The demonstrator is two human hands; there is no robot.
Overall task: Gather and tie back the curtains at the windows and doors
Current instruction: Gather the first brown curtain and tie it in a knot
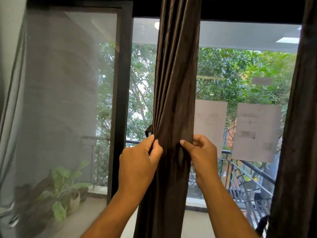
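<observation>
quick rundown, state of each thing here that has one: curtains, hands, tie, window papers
middle curtain: gathered into a bunch, not yet tied
left hand: pinches the bunch's left edge
right hand: grips its right edge
tie loop: pokes out behind the bunch, hanging loose
right curtain: hanging straight
papers: stuck flat on the glass

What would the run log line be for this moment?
step: gathering curtain | left hand: pinching left edge | right hand: pinching right edge | tie: loop behind, not yet around | second curtain: hanging right
</observation>
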